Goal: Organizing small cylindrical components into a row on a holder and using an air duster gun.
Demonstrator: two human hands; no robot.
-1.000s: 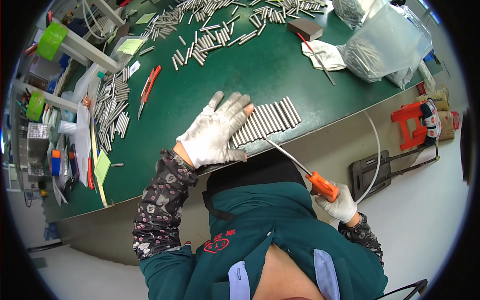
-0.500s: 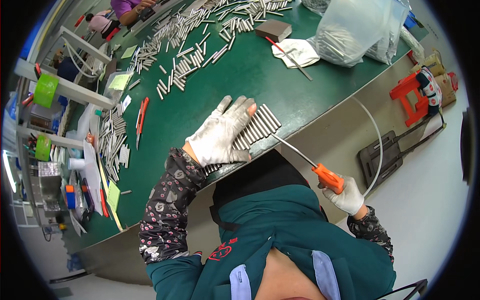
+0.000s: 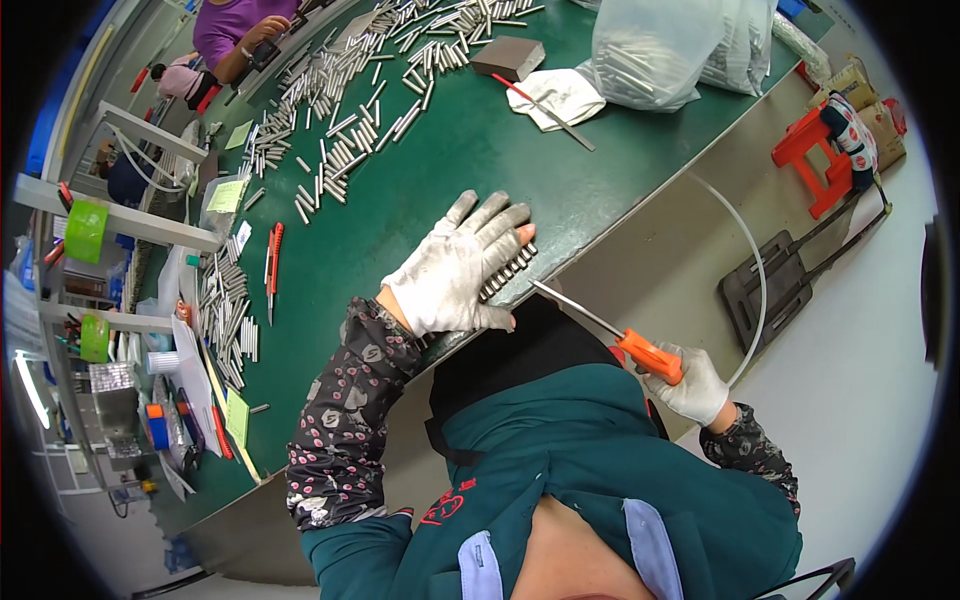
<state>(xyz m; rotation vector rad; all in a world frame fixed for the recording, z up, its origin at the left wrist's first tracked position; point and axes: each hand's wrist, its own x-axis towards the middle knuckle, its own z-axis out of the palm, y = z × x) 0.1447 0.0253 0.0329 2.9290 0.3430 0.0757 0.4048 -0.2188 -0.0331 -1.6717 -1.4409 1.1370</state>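
My left hand (image 3: pixel 455 262), in a whitish work glove with a bare fingertip showing, lies flat with its fingers stretched over a row of short metal rods (image 3: pixel 510 275) at the table's near edge. Most of the row is hidden under the palm; rod ends show past the fingers and thumb. Off the edge to the right, my gloved right hand (image 3: pixel 690 385) is closed round the orange handle of an air blow gun (image 3: pixel 650 357). Its long thin metal nozzle points at the rods, the tip by the table edge.
Loose metal rods (image 3: pixel 340 85) cover the far part of the green table (image 3: pixel 420 180), with a smaller pile (image 3: pixel 228 310) at left. An orange cutter (image 3: pixel 273 265), a brown block (image 3: pixel 508 58), a white cloth (image 3: pixel 560 97) and rod-filled bags (image 3: pixel 645 60) lie around. A white hose (image 3: pixel 758 260) hangs at right. Another person sits far left.
My left hand has shifted slightly right over the rods and covers more of the row. The nozzle tip has moved slightly left and nearer me. The whole view has shifted slightly.
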